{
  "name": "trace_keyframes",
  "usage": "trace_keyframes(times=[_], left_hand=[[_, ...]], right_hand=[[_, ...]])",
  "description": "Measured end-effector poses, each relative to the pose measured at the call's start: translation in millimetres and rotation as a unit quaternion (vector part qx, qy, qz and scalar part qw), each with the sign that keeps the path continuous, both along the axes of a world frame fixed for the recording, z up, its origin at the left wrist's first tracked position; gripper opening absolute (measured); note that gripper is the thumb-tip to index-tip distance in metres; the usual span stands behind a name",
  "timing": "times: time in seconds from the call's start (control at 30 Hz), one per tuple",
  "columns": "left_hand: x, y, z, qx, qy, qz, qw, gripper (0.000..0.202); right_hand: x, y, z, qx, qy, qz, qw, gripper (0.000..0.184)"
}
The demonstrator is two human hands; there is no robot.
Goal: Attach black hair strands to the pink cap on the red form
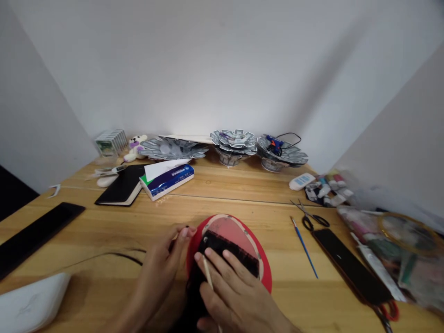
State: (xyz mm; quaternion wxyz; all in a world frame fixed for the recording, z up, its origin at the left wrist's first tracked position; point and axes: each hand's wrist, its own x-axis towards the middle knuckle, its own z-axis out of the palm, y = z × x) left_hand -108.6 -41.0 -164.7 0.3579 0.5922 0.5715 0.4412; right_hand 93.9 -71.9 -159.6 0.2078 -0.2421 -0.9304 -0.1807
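Observation:
A red round piece point(258, 249) with a pinkish inner face lies on the wooden table point(243, 194) in front of me. Across it lies a strip of black hair-like fibre point(236, 252). My left hand point(163, 263) pinches the red piece's left edge with fingertips together. My right hand point(229, 286) rests on the black strip, fingers pressed down, with a thin pale stick point(208, 274) held between them.
A blue paintbrush point(304, 247), scissors point(310, 216), a black phone point(350, 266) and paint tubes point(326, 187) lie to the right. A tissue pack point(168, 178), black notebook point(120, 187) and folded-card bowls point(234, 143) sit further back. A black ruler-like bar point(34, 236) is left.

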Motion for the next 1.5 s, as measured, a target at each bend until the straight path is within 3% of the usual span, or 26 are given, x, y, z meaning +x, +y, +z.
trace_keyframes(times=[0.17, 0.27, 0.33, 0.5, 0.63, 0.7, 0.83, 0.97, 1.1, 1.2, 1.27, 1.37, 1.43, 1.5], left_hand=[[-22.4, -21.5, -25.8, -0.084, -0.041, -0.008, 0.996, 0.048], [-21.0, -49.5, -37.2, -0.114, -0.055, -0.016, 0.992, 0.049], [-12.6, -69.1, -39.9, -0.130, -0.065, -0.023, 0.989, 0.049], [6.8, -109.3, -31.4, -0.148, -0.077, -0.037, 0.985, 0.051], [-10.0, -124.3, -13.1, -0.144, -0.060, -0.017, 0.988, 0.055], [-32.6, -121.9, 0.1, -0.137, -0.051, 0.001, 0.989, 0.054], [-84.8, -103.1, 34.7, -0.079, -0.020, 0.093, 0.992, 0.053], [-107.3, -81.1, 66.6, -0.010, 0.027, 0.141, 0.990, 0.044], [-94.7, -60.2, 79.2, 0.020, 0.056, 0.098, 0.993, 0.033], [-78.6, -45.3, 84.1, 0.034, 0.076, 0.060, 0.995, 0.028], [-68.5, -35.1, 88.6, 0.048, 0.089, 0.046, 0.994, 0.026], [-53.4, -19.1, 92.5, 0.074, 0.113, 0.031, 0.990, 0.025], [-42.3, -8.4, 89.7, 0.084, 0.129, 0.021, 0.988, 0.023], [-30.1, 1.7, 81.9, 0.084, 0.141, 0.013, 0.986, 0.021]], right_hand=[[17.4, -16.2, 7.1, -0.041, -0.029, 0.022, 0.998, 0.016], [28.0, -23.3, 16.0, -0.061, -0.040, 0.041, 0.996, 0.034], [26.3, -24.9, 17.3, -0.065, -0.066, 0.052, 0.994, 0.034], [-3.0, -24.2, 4.0, -0.005, -0.018, 0.083, 0.996, 0.048], [-22.3, -21.5, -2.6, 0.003, 0.054, 0.094, 0.994, 0.046], [-26.2, -20.7, 0.9, -0.027, 0.066, 0.095, 0.993, 0.047], [-29.4, -26.5, 15.2, -0.096, 0.093, 0.091, 0.987, 0.046], [-30.1, -43.3, 30.2, -0.142, 0.127, 0.125, 0.974, 0.045], [-24.1, -55.8, 42.8, -0.209, 0.172, 0.117, 0.956, 0.046], [-27.3, -60.0, 40.0, -0.223, 0.143, 0.096, 0.960, 0.044], [-37.5, -63.5, 29.3, -0.204, 0.099, 0.102, 0.969, 0.041], [-55.2, -68.7, 4.6, -0.152, 0.034, 0.126, 0.980, 0.020], [-58.0, -69.0, -12.0, -0.103, 0.003, 0.163, 0.981, 0.024], [-48.3, -65.4, -23.6, -0.098, 0.061, 0.163, 0.980, 0.029]])
